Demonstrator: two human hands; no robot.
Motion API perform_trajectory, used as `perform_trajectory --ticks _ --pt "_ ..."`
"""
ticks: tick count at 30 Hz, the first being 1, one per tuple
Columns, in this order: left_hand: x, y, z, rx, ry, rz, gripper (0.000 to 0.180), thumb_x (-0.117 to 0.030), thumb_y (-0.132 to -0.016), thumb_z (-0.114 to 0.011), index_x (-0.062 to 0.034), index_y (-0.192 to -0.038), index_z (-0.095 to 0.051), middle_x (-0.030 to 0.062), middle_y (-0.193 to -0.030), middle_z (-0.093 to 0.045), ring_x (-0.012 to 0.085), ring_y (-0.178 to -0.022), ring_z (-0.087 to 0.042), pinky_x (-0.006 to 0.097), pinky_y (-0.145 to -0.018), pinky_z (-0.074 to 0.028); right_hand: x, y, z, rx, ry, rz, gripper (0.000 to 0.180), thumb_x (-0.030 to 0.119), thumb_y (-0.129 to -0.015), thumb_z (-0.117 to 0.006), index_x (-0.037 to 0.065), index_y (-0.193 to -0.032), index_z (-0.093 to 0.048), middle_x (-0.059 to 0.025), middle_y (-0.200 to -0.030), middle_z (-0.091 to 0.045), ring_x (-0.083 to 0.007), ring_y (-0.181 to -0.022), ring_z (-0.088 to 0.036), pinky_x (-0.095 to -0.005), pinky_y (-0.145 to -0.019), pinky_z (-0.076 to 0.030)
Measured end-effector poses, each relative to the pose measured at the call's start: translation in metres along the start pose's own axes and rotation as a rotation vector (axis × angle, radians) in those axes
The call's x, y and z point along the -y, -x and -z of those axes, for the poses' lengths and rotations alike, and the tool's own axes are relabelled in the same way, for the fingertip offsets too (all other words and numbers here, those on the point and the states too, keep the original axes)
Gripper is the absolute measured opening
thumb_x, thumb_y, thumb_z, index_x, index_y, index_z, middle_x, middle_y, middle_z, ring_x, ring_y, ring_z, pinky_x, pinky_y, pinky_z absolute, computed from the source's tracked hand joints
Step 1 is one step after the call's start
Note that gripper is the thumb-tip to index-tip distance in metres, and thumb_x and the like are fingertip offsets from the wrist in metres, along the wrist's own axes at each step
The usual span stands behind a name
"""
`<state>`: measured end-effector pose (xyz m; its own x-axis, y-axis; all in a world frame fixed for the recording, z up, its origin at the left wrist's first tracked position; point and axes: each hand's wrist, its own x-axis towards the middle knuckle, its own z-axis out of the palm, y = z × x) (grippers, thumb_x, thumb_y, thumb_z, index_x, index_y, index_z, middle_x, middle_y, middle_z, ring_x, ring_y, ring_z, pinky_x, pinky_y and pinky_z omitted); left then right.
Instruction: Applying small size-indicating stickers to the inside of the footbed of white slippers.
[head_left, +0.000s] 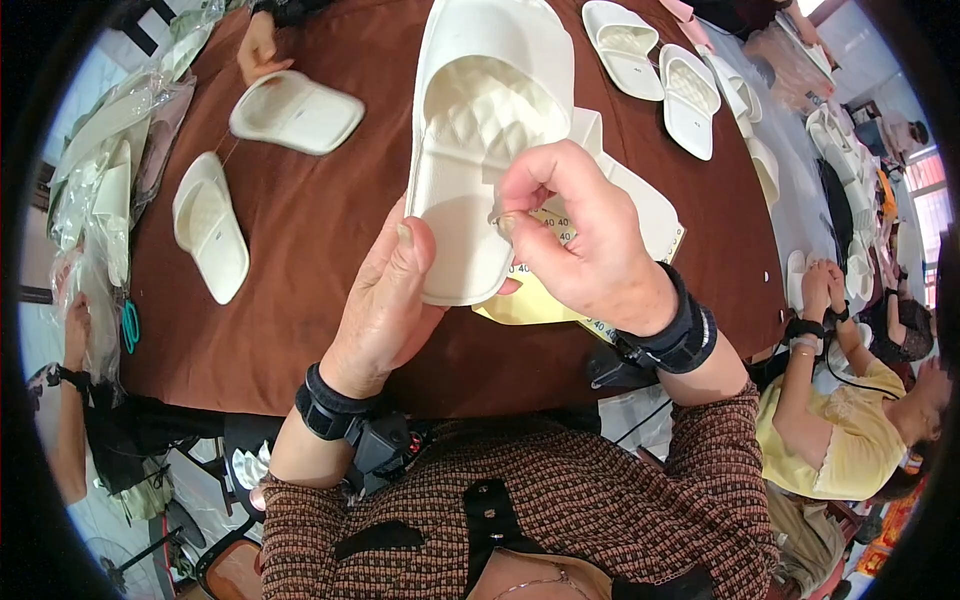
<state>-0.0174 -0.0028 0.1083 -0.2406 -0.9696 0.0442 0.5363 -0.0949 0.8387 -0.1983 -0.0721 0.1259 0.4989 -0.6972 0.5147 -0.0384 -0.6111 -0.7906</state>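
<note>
A white slide slipper (465,230) with a quilted footbed is held up in front of me, heel toward me. My left hand (385,290) grips its heel from the left, thumb along the edge and a fingertip showing underneath. Over the right edge of the heel, my right hand (590,230) pinches a small see-through piece, apparently a sticker, between thumb and forefinger. Behind that hand is a yellow sheet of printed stickers (530,305), partly hidden. Another white slipper (640,205) lies beyond the sheet, mostly covered by my hand.
On the brown tablecloth (300,340) lie white slippers at left (212,230) and far right (690,100). A co-worker's hand (260,50) touches a slipper (300,112) at far left. Bagged slippers (120,170) line the left side; a person in yellow (830,420) sits at right.
</note>
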Motion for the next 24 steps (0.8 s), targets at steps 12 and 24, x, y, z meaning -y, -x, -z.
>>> perform_trajectory --ticks 12,24 --pt "-0.0029 0.0003 -0.0045 0.011 -0.055 -0.007 0.079 -0.053 -0.1 -0.047 -0.0057 -0.156 -0.016 0.0155 -0.147 -0.042 0.0273 -0.132 -0.049 0.047 -0.101 -0.051 -0.0011 -0.0021 -0.0023 -0.06 0.244 0.187 0.024 -0.007 -0.076 -0.063 0.004 -0.097 -0.055 -0.0075 -0.082 -0.058 -0.0261 -0.075 -0.054 -0.0359 -0.068 -0.046" --pt "0.0001 0.0007 -0.003 -0.04 -0.029 -0.012 0.076 -0.052 -0.101 -0.044 -0.005 -0.155 -0.018 0.0164 -0.146 -0.043 0.029 -0.129 -0.052 0.047 -0.099 -0.053 -0.0033 -0.0014 -0.0049 -0.076 0.22 0.133 0.023 -0.007 -0.079 -0.064 0.003 -0.098 -0.055 -0.0101 -0.087 -0.058 -0.0277 -0.078 -0.055 -0.0363 -0.068 -0.047"
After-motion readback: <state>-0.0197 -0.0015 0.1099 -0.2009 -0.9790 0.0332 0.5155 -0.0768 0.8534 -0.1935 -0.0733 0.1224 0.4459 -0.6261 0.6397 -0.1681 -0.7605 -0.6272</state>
